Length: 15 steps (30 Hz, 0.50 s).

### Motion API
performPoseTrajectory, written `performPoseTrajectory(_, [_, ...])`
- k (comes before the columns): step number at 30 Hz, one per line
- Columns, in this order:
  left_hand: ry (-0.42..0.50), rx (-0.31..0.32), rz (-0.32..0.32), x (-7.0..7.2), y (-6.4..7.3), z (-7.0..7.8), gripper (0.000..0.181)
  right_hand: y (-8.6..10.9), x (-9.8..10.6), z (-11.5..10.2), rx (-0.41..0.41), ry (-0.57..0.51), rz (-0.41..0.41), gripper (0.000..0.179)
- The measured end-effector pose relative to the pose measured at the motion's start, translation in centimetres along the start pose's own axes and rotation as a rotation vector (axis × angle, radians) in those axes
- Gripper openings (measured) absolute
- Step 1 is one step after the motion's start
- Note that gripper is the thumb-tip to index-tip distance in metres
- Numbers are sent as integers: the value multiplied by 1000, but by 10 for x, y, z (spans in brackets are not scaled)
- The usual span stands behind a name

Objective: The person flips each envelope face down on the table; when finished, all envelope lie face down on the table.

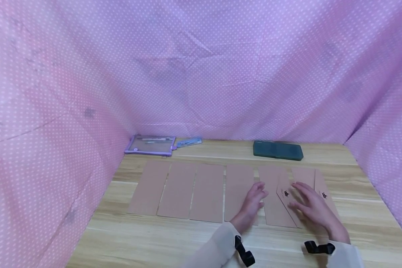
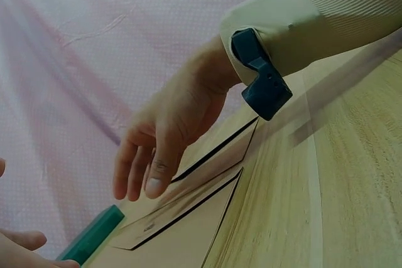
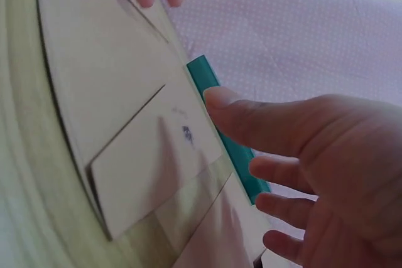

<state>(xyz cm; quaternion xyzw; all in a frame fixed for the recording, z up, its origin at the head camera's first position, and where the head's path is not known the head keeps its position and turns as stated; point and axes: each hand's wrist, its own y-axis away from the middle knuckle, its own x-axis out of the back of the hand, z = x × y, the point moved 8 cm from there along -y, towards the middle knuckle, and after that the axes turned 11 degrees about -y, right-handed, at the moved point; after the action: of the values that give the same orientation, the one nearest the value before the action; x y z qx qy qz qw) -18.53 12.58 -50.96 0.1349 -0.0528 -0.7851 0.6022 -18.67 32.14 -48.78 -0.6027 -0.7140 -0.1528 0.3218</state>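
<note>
A row of brown paper envelopes lies flat on the wooden table. Over the right edge of a plain envelope (image 1: 236,190) is my left hand (image 1: 249,208), its fingers loosely bent with nothing in them. Beside it, another envelope (image 1: 270,201) shows a slanted flap (image 1: 286,204) with a small dark crown print. My right hand (image 1: 316,210) hovers over the rightmost envelope (image 1: 301,174), fingers apart and thumb near the neighbouring flap. In the right wrist view, the thumb and fingers of the right hand (image 3: 339,149) spread above the flap (image 3: 154,174), gripping nothing.
A dark green case (image 1: 278,150) lies at the back right of the table (image 1: 127,238). At the back left are a purple-edged zip pouch (image 1: 150,145) with pens inside and a blue item (image 1: 189,142). Pink dotted cloth (image 1: 201,74) hangs around the back and sides.
</note>
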Motion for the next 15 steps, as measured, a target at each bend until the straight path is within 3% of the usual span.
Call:
performPoseTrajectory(9, [-48,-4,10,-1,-1,-4,49,1,-2,3,-21,1,-15,71])
performPoseTrajectory(15, [-35,-5,14,-1,-2,-4,48,2,-11,6,5,78,-47,65])
